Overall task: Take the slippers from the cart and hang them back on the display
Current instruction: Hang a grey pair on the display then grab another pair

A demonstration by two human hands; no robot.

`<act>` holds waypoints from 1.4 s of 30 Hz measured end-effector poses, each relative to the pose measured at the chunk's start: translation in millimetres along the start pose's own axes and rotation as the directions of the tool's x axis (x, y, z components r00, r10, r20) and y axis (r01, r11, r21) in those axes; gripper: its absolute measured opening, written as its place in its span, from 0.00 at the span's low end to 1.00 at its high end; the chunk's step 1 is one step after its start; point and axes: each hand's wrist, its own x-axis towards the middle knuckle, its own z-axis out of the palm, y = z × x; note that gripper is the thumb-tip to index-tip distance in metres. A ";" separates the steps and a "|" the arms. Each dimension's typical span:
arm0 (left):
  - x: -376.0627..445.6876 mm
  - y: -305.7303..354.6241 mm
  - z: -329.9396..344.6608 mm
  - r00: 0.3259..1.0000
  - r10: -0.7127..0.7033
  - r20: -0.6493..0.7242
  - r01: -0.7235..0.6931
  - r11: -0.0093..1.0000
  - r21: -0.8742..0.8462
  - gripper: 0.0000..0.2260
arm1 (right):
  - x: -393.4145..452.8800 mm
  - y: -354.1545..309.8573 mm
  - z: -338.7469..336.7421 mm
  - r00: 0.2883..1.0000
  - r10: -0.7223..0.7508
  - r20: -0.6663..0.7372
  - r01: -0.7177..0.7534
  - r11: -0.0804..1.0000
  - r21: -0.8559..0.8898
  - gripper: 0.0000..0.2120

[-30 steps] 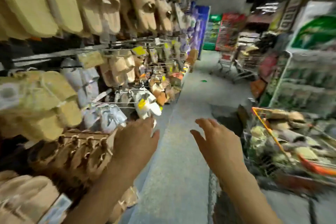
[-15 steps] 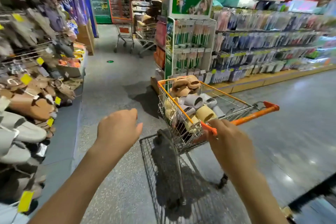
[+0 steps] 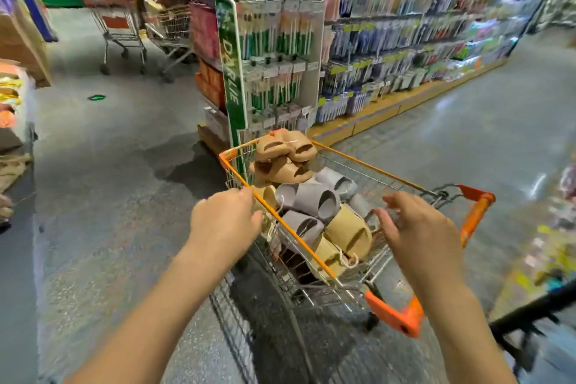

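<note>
Both hands have swung from the display to the cart

The left hand (image 3: 226,221), fingers curled, now touches the cart (image 3: 414,187) rim, holding nothing I can make out; the right hand (image 3: 420,234), lifted off the handle, hovers spread over the grey slippers (image 3: 314,201) and tan slippers (image 3: 285,157) heaped inside. Likely about to pick the next pair, with the toothbrush rack (image 3: 274,50) beyond
</note>
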 end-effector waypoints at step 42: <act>293.8 4.8 334.6 0.575 -0.065 0.816 0.470 0.842 -0.264 0.21 | 80.6 29.3 327.3 0.445 0.630 0.636 -0.667 0.707 -0.233 0.17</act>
